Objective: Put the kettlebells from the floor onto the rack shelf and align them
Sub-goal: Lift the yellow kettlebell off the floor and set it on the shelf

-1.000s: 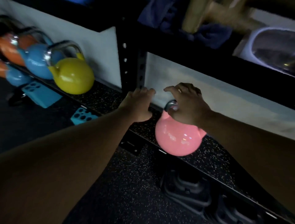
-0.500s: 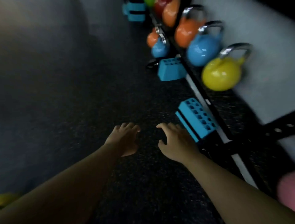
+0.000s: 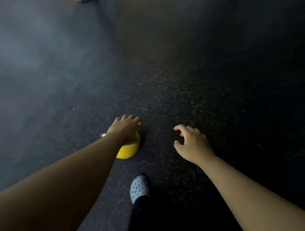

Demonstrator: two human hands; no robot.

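A yellow kettlebell (image 3: pixel 128 150) stands on the dark speckled floor, mostly hidden under my left arm; a small shiny bit of its handle (image 3: pixel 103 135) shows to the left of the wrist. My left hand (image 3: pixel 125 128) hovers over or in front of it with fingers spread; I cannot tell if it touches. My right hand (image 3: pixel 193 143) hangs to the right of the kettlebell, apart from it, fingers loosely curled and holding nothing. The rack is out of view.
Dark speckled rubber floor (image 3: pixel 181 74) fills the view. My foot in a white dotted sock (image 3: pixel 139 187) stands below the hands, near the kettlebell. A small unclear object (image 3: pixel 85 0) sits at the top edge.
The view has swung from the rack and the pink kettlebell on its shelf to open floor. Both hands left the pink kettlebell and now reach down at a yellow kettlebell on the floor.
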